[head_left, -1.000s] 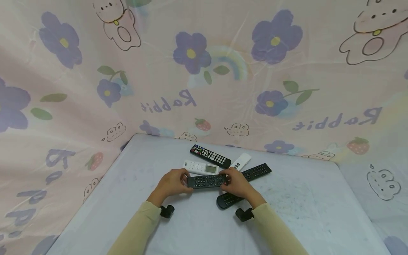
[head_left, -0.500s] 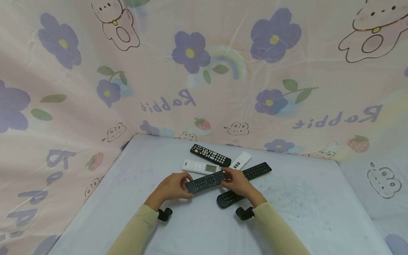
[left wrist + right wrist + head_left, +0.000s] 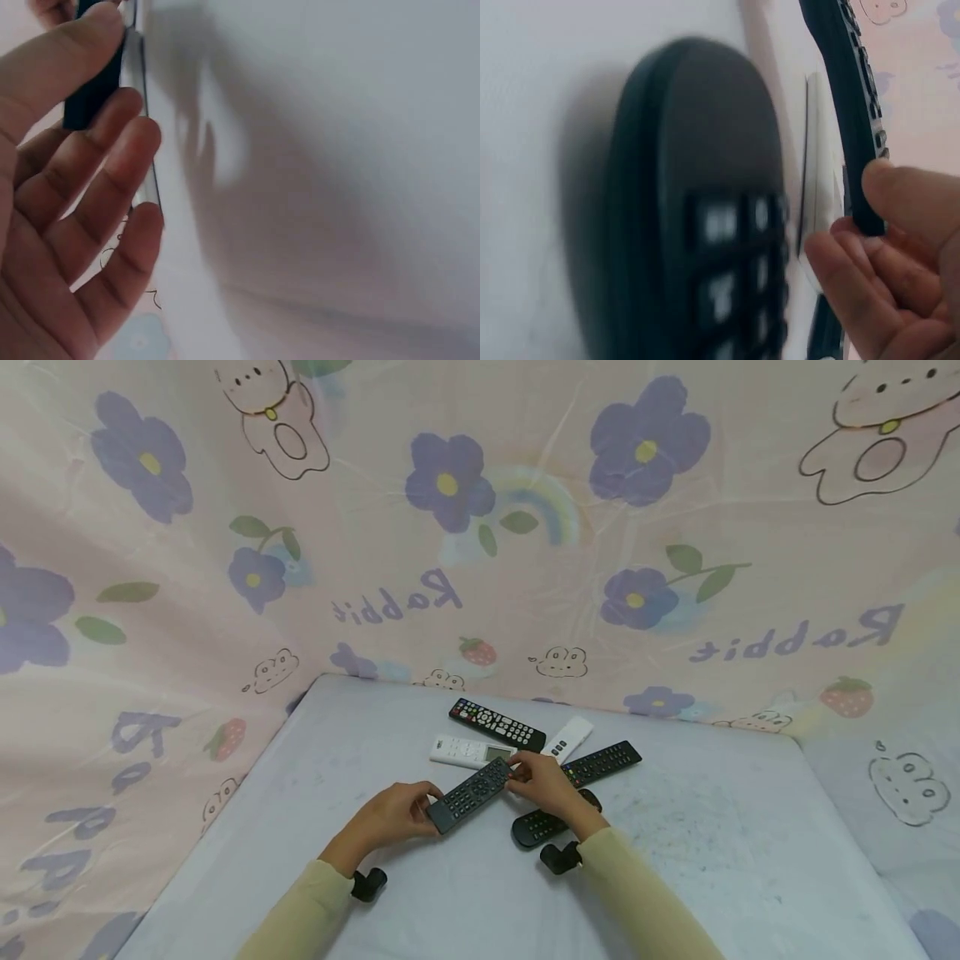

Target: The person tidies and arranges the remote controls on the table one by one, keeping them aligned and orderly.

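A dark grey remote control (image 3: 470, 795) is held between both hands, slanting up to the right with its buttons facing up. My left hand (image 3: 390, 817) pinches its lower left end; in the left wrist view the thumb (image 3: 79, 56) lies over that end, with the lower fingers spread. My right hand (image 3: 549, 787) pinches the upper right end between thumb (image 3: 911, 199) and fingers, as the right wrist view shows. The held remote stands above the table in both wrist views. Under the right hand lies a black remote with a rounded end (image 3: 536, 829), partly hidden by that hand.
Behind the held remote lie a white remote with a small screen (image 3: 461, 750), a black remote with coloured buttons (image 3: 497, 725) and a slim white remote (image 3: 572, 737). Another black remote (image 3: 606, 762) lies right of them. A patterned curtain (image 3: 525, 568) backs the white table (image 3: 712, 835).
The held remote has turned from nearly level to a steep slant. My left hand has moved down and left with its end; my right hand has shifted slightly left.
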A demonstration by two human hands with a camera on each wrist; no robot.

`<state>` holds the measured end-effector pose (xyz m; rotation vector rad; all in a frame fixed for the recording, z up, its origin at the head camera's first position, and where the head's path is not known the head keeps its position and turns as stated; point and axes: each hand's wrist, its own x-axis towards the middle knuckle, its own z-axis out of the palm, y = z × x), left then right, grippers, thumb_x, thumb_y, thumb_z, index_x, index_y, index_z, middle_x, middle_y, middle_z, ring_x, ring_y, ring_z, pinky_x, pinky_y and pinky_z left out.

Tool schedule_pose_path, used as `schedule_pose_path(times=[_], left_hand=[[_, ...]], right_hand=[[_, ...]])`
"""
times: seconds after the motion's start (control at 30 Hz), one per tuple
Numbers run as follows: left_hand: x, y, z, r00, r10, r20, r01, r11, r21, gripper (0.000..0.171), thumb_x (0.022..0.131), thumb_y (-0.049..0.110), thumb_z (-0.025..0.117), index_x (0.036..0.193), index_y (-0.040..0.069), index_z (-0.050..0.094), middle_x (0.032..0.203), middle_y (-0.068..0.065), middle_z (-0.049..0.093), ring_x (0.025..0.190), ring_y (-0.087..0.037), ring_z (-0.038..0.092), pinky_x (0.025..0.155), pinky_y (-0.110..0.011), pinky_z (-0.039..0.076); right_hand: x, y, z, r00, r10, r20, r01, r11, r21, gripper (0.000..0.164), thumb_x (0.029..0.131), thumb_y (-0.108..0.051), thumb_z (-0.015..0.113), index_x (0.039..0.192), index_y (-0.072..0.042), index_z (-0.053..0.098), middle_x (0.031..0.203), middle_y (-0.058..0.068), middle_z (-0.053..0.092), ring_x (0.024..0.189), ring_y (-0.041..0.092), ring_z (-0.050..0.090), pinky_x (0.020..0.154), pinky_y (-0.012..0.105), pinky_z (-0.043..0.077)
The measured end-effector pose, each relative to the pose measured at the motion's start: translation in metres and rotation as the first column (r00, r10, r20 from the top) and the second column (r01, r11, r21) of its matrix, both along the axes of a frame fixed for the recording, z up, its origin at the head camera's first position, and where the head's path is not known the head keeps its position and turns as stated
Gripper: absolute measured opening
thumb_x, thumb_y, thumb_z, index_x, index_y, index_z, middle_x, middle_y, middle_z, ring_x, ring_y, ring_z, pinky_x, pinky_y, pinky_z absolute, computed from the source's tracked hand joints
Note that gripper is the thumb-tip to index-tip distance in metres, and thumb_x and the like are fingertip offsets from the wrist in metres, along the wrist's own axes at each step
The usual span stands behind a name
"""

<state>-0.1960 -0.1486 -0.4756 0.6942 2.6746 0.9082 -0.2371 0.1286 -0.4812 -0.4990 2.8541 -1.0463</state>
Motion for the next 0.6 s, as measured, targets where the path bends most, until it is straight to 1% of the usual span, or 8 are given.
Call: schedule_pose_path(times=[0.1,0.2,0.33,0.4,0.53,0.6], left_hand=[[0.004,-0.003,-0.003,0.999,0.002,-0.041,-0.003,1.0,-0.018,0.048,0.066,0.032,0.074,0.109,0.026,0.054,0.076,0.013,0.055,0.062,0.0,0.052,0.056,-0.018,0.043],[0.009,-0.005,-0.005,0.997,0.008,-0.082,-0.011,0.999,-0.038,0.051,0.065,0.035,0.074,0.11,0.027,0.053,0.075,0.014,0.055,0.059,0.001,0.05,0.054,-0.018,0.042],[0.016,-0.008,-0.005,0.992,0.02,-0.124,-0.025,0.999,-0.04,0.053,0.065,0.038,0.073,0.112,0.025,0.053,0.073,0.015,0.055,0.057,0.002,0.049,0.051,-0.017,0.041],[0.019,-0.01,-0.005,0.989,0.03,-0.143,-0.037,0.998,-0.042,0.054,0.065,0.038,0.073,0.113,0.024,0.053,0.073,0.015,0.055,0.057,0.003,0.048,0.05,-0.017,0.04],[0.023,-0.015,-0.006,0.985,0.052,-0.166,-0.063,0.996,-0.065,0.056,0.063,0.041,0.073,0.113,0.026,0.053,0.073,0.016,0.055,0.056,0.003,0.046,0.05,-0.016,0.039],[0.024,-0.017,-0.006,0.985,0.051,-0.167,-0.065,0.995,-0.078,0.058,0.062,0.044,0.073,0.113,0.026,0.053,0.073,0.017,0.055,0.056,0.003,0.046,0.05,-0.016,0.038]], right_hand=[[-0.001,-0.007,0.002,0.999,0.024,-0.021,-0.024,1.0,0.002,0.033,0.073,-0.02,0.069,0.104,-0.013,0.059,0.08,-0.004,0.061,0.07,0.006,0.055,0.061,0.02,0.045],[-0.004,-0.015,0.001,0.997,0.063,-0.039,-0.063,0.998,0.01,0.037,0.074,-0.021,0.068,0.108,-0.014,0.058,0.084,-0.004,0.061,0.073,0.006,0.056,0.062,0.019,0.046],[-0.009,-0.025,-0.003,0.995,0.1,-0.01,-0.1,0.995,0.013,0.041,0.075,-0.024,0.067,0.113,-0.015,0.055,0.093,-0.003,0.061,0.079,0.007,0.057,0.065,0.018,0.046],[-0.01,-0.029,-0.002,0.993,0.115,0.002,-0.115,0.993,0.018,0.041,0.075,-0.024,0.066,0.113,-0.015,0.055,0.095,-0.001,0.061,0.08,0.009,0.057,0.065,0.02,0.046],[-0.01,-0.038,0.002,0.989,0.146,0.001,-0.146,0.989,0.02,0.039,0.074,-0.021,0.067,0.111,-0.011,0.056,0.097,0.004,0.059,0.08,0.011,0.056,0.067,0.022,0.046],[-0.009,-0.042,0.003,0.987,0.164,0.003,-0.164,0.986,0.015,0.039,0.074,-0.019,0.067,0.109,-0.008,0.057,0.097,0.005,0.059,0.079,0.012,0.056,0.067,0.023,0.046]])
